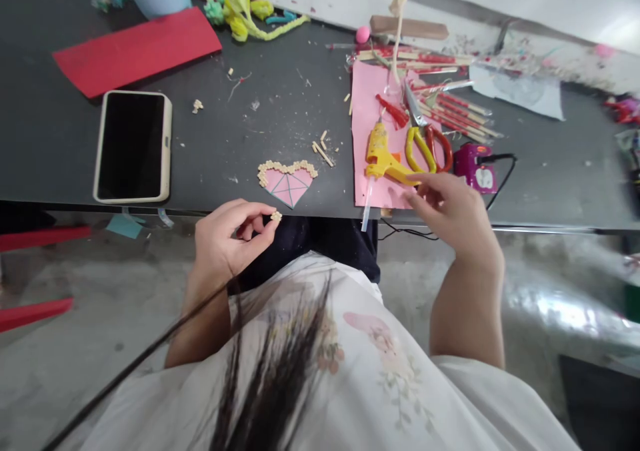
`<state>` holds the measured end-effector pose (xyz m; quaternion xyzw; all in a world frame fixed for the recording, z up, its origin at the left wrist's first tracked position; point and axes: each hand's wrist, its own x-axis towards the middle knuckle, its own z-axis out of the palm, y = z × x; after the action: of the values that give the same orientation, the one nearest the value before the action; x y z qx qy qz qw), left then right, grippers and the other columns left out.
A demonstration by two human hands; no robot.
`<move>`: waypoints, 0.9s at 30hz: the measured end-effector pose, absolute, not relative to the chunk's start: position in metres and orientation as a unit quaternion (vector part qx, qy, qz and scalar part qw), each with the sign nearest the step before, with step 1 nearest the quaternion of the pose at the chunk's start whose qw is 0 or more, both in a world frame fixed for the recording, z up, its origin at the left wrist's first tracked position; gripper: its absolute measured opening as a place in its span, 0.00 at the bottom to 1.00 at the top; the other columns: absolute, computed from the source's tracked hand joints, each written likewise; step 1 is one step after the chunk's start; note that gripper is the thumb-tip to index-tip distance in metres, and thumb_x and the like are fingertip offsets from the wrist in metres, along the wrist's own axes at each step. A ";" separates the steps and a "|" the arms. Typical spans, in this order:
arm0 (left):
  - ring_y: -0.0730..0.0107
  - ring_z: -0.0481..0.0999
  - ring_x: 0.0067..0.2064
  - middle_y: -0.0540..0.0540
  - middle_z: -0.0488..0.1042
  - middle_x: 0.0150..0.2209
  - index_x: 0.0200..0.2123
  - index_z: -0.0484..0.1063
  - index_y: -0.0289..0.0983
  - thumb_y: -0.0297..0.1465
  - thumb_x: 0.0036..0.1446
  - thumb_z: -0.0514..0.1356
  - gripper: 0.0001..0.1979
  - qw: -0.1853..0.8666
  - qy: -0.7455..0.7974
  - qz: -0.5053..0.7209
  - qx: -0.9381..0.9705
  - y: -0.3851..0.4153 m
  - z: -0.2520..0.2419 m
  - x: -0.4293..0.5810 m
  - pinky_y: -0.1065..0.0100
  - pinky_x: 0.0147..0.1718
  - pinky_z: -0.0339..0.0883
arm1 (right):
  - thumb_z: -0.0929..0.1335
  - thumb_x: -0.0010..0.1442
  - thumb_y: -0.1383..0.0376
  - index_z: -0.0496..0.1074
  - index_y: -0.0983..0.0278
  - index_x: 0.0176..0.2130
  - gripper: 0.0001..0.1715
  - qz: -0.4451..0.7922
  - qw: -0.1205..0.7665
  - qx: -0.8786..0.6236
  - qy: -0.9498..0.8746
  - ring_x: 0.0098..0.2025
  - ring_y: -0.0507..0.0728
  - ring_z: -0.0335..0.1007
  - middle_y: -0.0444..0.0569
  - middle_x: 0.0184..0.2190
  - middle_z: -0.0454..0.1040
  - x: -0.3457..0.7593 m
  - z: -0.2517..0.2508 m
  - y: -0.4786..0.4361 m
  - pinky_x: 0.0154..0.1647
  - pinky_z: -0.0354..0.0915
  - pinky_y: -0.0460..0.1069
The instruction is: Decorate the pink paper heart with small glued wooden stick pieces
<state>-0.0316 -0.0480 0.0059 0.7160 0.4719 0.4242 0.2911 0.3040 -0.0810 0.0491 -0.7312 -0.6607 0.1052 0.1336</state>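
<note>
My left hand (pixel 230 234) is at the table's front edge. Its thumb and forefinger pinch a small cluster of beige stick pieces (pixel 276 216). Just beyond it lies a pink paper heart (pixel 291 186) with dark lines drawn on it. Beige pieces (pixel 287 168) border its upper edge. On the right, my right hand (pixel 447 208) has its thumb and forefinger apart at the handle end of a yellow glue gun (pixel 380 154). The forefinger seems to touch the handle. A clear glue stick (pixel 367 204) protrudes from the gun, which lies on pink paper (pixel 363 104).
Scissors (pixel 423 128) and bundled red-and-beige sticks (pixel 457 111) lie beyond my right hand. A purple box (pixel 475 166) has a black cable. Loose stick pieces (pixel 323 151) lie beside the heart. At left are a phone (pixel 133 148) and red paper (pixel 137 51).
</note>
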 end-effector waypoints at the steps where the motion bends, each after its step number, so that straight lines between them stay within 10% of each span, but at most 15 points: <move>1: 0.82 0.61 0.21 0.56 0.67 0.23 0.34 0.77 0.39 0.25 0.52 0.64 0.05 0.291 0.466 0.425 0.720 -0.048 0.007 -0.031 0.75 0.22 0.59 | 0.66 0.62 0.55 0.75 0.63 0.50 0.21 0.070 0.119 -0.731 -0.668 0.36 0.59 0.70 0.53 0.36 0.74 0.305 0.046 -0.073 0.40 0.66 0.54; 7: 0.82 0.62 0.21 0.56 0.68 0.23 0.35 0.78 0.38 0.24 0.52 0.65 0.06 0.292 0.450 0.414 0.735 -0.048 0.011 -0.030 0.76 0.23 0.60 | 0.68 0.60 0.54 0.68 0.67 0.59 0.32 0.035 -0.005 -0.692 -0.721 0.53 0.70 0.67 0.65 0.49 0.72 0.310 0.040 -0.035 0.55 0.62 0.62; 13: 0.82 0.62 0.21 0.56 0.69 0.22 0.35 0.77 0.39 0.26 0.53 0.64 0.05 0.282 0.448 0.401 0.747 -0.050 0.013 -0.031 0.76 0.23 0.61 | 0.68 0.61 0.54 0.70 0.68 0.54 0.27 0.086 -0.080 -0.651 -0.750 0.42 0.66 0.71 0.61 0.40 0.76 0.317 0.041 -0.008 0.41 0.64 0.57; 27: 0.78 0.67 0.25 0.54 0.73 0.27 0.36 0.75 0.41 0.28 0.54 0.63 0.05 0.258 0.447 0.353 0.780 -0.043 0.004 -0.026 0.73 0.27 0.65 | 0.66 0.62 0.61 0.63 0.63 0.54 0.22 0.194 0.082 -0.608 -0.765 0.38 0.61 0.72 0.54 0.42 0.74 0.304 0.054 -0.068 0.38 0.68 0.55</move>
<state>-0.0259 -0.0430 0.0039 0.7802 0.4475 0.3531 0.2576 0.3042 -0.0681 0.0544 -0.6085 -0.7651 0.1943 0.0821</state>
